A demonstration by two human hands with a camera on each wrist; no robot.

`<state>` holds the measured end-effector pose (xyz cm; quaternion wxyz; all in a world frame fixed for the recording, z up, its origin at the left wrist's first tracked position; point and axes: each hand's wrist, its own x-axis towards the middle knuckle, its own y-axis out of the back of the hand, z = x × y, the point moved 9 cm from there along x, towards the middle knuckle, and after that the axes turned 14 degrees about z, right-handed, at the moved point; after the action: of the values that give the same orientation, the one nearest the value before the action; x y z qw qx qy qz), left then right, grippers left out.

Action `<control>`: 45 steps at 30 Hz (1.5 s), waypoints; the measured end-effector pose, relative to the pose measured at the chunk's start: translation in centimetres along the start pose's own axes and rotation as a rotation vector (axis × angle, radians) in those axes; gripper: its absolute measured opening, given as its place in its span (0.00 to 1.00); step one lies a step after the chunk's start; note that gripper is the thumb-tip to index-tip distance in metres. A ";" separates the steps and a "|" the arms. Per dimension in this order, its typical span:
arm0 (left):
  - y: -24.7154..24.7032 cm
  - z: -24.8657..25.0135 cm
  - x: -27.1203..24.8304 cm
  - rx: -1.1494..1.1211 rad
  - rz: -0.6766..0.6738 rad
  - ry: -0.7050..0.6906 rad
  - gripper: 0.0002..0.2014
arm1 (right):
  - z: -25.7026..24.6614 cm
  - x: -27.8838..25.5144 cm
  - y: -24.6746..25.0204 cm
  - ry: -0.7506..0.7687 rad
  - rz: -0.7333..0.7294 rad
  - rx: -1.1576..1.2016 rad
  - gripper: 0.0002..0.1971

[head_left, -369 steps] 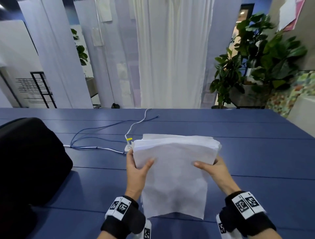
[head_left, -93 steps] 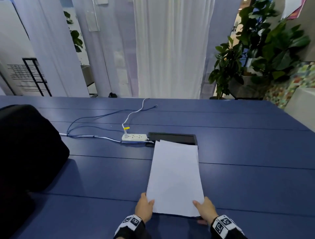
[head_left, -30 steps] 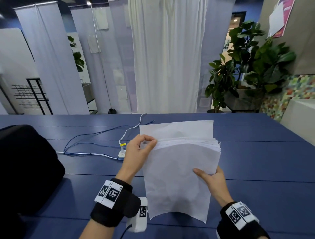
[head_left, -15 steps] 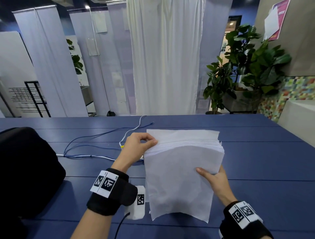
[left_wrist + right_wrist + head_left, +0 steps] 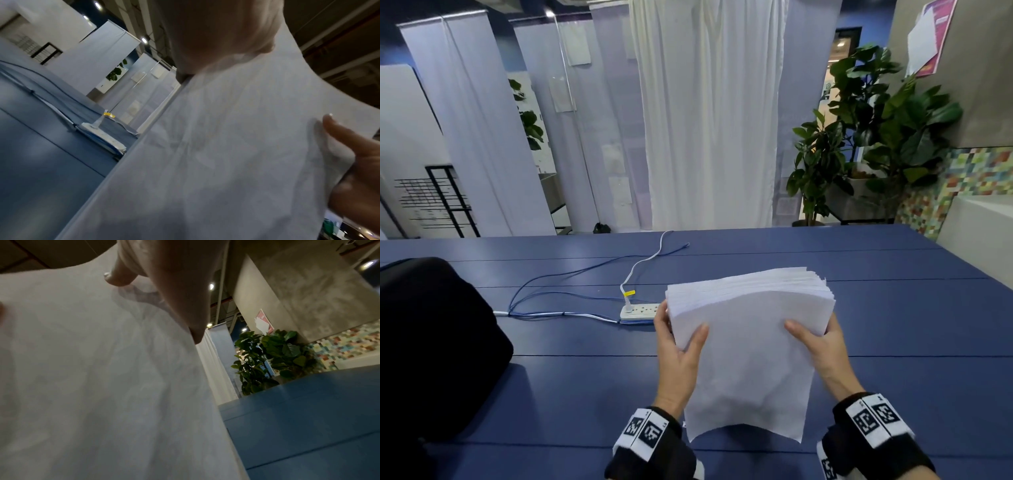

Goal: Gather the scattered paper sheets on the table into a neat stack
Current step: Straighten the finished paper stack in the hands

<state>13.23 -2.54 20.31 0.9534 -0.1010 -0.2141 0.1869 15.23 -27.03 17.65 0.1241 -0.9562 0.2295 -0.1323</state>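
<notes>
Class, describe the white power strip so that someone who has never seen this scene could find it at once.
Start at the blue table and find the paper stack gripped by the left hand and right hand. Just left of the stack's top corner lies the power strip. It is the only white block there, with a yellow-tagged plug and blue cables.

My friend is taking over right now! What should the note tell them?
Left hand: grips the left edge of the thick stack of white paper sheets.
Right hand: grips its right edge.
The stack is held upright over the blue wooden table, bowed, top edges fanned unevenly.
Done: the sheets are gathered into one bundle.
Left: square up the edges, then lay the stack flat.
</notes>
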 end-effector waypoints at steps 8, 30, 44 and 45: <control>0.1 0.1 1.5 0.035 0.031 -0.024 0.31 | -0.1 0.4 0.5 -0.009 0.013 0.000 0.28; 0.6 -2.0 1.0 0.064 0.048 0.061 0.21 | -0.5 0.3 0.0 0.015 0.001 -0.022 0.41; -0.2 -0.5 1.7 -0.090 0.024 -0.005 0.21 | -1.5 1.0 -0.2 -0.024 -0.068 -0.030 0.31; -0.2 -0.4 1.8 -0.090 0.022 -0.010 0.20 | -1.5 1.1 -0.1 -0.027 -0.067 -0.037 0.30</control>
<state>14.97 -2.02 20.72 0.9448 -0.1451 -0.2257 0.1880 15.79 -27.73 19.37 0.1048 -0.9672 0.1983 -0.1193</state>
